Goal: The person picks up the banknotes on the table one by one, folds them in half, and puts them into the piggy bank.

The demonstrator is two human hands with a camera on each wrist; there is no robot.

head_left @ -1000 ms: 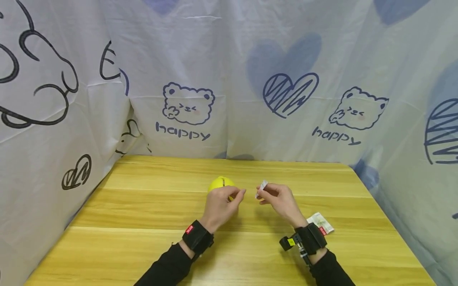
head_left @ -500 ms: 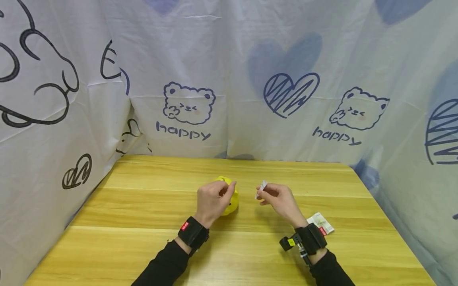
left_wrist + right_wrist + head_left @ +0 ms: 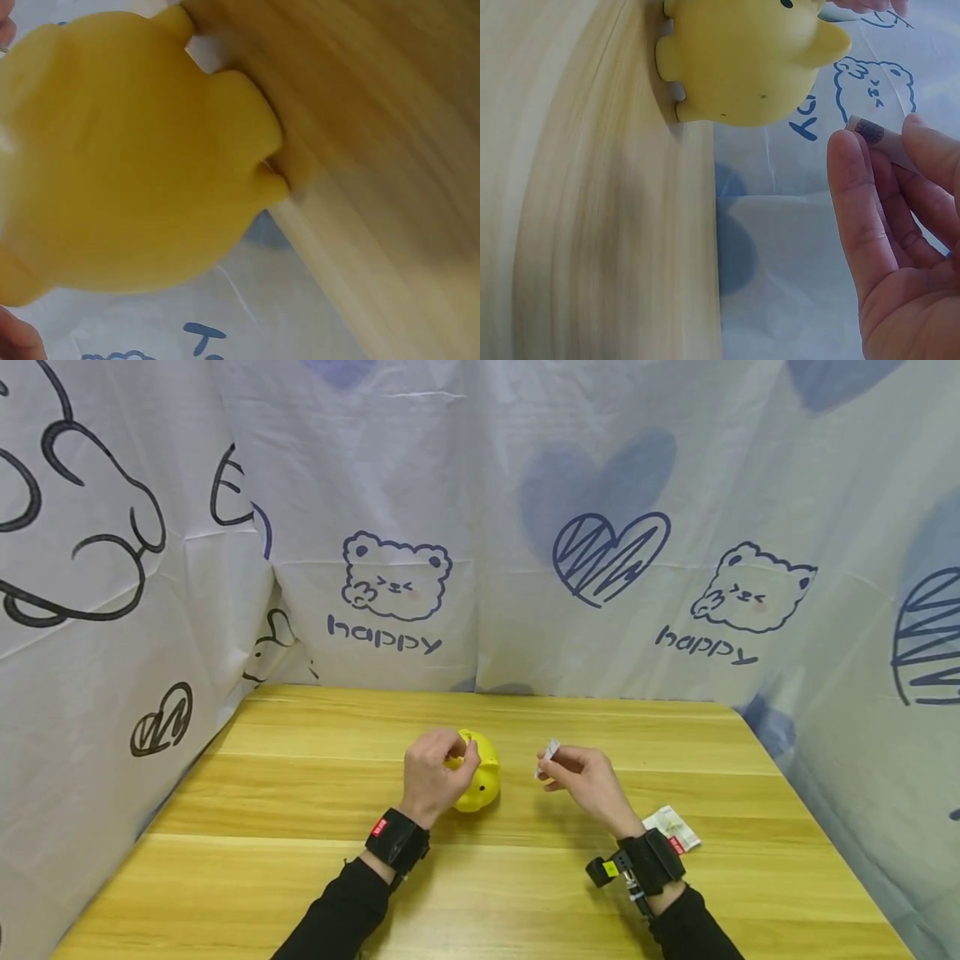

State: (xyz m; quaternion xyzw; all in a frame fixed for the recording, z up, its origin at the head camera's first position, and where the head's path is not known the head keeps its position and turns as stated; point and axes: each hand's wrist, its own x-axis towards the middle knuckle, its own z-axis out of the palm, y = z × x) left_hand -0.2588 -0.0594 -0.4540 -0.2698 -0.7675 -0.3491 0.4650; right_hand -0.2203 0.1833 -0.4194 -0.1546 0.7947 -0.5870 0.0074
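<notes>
A yellow piggy bank (image 3: 486, 777) stands on the wooden table, its body filling much of the left wrist view. My left hand (image 3: 435, 774) is over its left side in the head view, fingers curled and thumb drawn in near its top. A thin silvery edge (image 3: 4, 49) shows at its fingertips in the left wrist view; most of that object is hidden. To the right of the bank, my right hand (image 3: 588, 781) pinches a small folded paper (image 3: 885, 141) with a dark printed motif, which looks like a banknote. It is held off the table.
A pale greenish printed paper (image 3: 672, 824) lies on the table (image 3: 315, 877) beside the right wrist. White curtains (image 3: 495, 610) with bear and heart drawings rise behind the table and along both sides.
My left hand has moved left from near the right hand to the piggy bank, uncovering more of the bank's right side. The right hand stays in place with the folded paper.
</notes>
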